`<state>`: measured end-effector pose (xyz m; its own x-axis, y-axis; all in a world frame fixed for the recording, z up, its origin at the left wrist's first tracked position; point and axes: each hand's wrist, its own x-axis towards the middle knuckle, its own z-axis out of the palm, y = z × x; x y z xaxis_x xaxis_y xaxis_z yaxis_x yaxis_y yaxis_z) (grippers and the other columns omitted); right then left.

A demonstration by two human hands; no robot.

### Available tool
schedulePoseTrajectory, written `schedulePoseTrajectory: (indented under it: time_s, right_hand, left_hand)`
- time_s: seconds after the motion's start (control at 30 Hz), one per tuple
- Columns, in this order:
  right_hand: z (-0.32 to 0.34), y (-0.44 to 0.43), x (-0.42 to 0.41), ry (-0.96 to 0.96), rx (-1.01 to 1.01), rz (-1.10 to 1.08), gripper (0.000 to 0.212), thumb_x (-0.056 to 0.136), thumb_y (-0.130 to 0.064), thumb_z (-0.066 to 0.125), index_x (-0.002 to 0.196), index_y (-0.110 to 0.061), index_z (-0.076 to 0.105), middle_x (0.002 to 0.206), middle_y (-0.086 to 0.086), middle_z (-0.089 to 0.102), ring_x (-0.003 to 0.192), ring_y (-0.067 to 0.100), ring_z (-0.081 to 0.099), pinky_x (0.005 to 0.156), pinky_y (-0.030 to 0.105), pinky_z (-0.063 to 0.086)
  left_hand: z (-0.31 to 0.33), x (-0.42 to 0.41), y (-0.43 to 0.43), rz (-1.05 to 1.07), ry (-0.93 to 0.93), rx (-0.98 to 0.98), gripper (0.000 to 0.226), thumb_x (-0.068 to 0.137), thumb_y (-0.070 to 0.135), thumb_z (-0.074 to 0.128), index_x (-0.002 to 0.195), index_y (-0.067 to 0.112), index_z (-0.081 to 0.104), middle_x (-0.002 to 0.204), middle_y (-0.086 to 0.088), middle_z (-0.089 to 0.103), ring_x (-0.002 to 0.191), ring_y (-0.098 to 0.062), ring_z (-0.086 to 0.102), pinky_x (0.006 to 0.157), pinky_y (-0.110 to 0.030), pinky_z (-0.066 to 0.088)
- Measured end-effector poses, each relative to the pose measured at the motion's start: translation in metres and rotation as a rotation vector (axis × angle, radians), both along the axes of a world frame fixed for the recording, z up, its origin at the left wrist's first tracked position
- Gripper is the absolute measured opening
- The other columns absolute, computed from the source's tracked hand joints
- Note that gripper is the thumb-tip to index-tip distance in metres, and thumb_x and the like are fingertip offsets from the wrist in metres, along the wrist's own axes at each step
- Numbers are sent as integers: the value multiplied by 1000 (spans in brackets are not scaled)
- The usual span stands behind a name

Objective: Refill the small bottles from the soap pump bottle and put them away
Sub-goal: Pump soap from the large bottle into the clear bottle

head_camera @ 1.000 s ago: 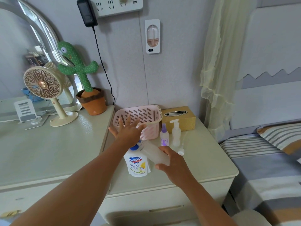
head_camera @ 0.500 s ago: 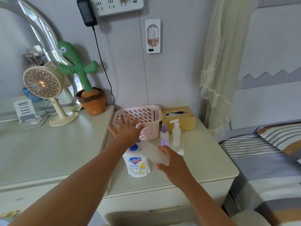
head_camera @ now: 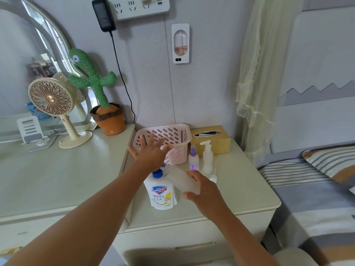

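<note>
So, I'd judge the job to be at its first stretch: one small bottle is at the pump and nothing has reached the basket. My left hand lies over the blue pump head of the soap pump bottle, fingers straight and fanned, palm on the plunger as far as I can tell. My right hand wraps thumb and fingers round the frosted bottle, held tilted with its mouth up against the nozzle, just above the soap bottle's shoulder. How much soap is inside I cannot tell through the cloudy wall. Two more stand upright just beside the pink basket: the purple spray bottle and the clear little pump bottle, both capped. By my reckoning they are yet to be opened, filled and closed, then all three put away, likely in that basket. The soap bottle is smooth white plastic, broad and flattish, with a glossy label. The frosted one is a plain matte cylinder, the basket is rigid slotted plastic, and the nightstand top is pale and faintly shiny
</note>
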<state>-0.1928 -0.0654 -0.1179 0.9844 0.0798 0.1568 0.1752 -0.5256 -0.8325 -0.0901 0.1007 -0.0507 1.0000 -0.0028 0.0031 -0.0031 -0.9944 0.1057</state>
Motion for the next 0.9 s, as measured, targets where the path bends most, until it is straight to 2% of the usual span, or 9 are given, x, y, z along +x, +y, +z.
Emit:
schedulePoseTrajectory:
  time_s: [0.1,0.2,0.33,0.57,0.73,0.9]
  right_hand:
    - [-1,1,1,4,2,-2,49,83,-19,68,127,-25,47,110,-15,46,97,4,46,67,1,36]
    - [-3,4,1,24,10,-7,49,82,-18,68,126,-24,47,109,-13,49,97,4,47,67,1,35]
    - [-1,3,0,13,23,-1,48,82,-18,67,125,-25,48,108,-13,50,95,4,47,67,3,36]
    - [0,2,-3,-6,40,-3,47,83,-18,68,125,-26,48,108,-15,49,96,3,47,65,1,35]
    - [-4,3,1,6,38,-19,50,83,-20,68,128,-25,47,111,-16,46,99,3,46,71,4,36]
    - [-5,4,0,4,37,-14,50,82,-19,69,127,-24,48,109,-14,49,97,4,47,67,3,37]
  left_hand:
    - [-1,0,-1,-14,13,9,49,100,49,21,148,44,10,159,0,-13,144,-30,-18,104,-70,-9]
    - [-5,-2,0,16,35,-10,50,100,51,21,148,43,9,159,1,-12,144,-30,-17,106,-70,-9]
    - [0,-4,0,-32,28,54,51,102,38,31,148,44,9,159,-1,-13,143,-33,-18,105,-72,-6]
    - [3,-3,0,-24,-6,31,48,101,49,24,147,44,13,159,1,-12,144,-30,-17,106,-70,-6]
    - [0,-3,-3,-29,16,32,48,102,43,25,148,43,12,159,-1,-12,144,-31,-18,105,-72,-6]
    - [-2,-3,-1,-24,34,45,49,102,41,28,148,43,11,159,-2,-12,144,-32,-17,105,-72,-6]
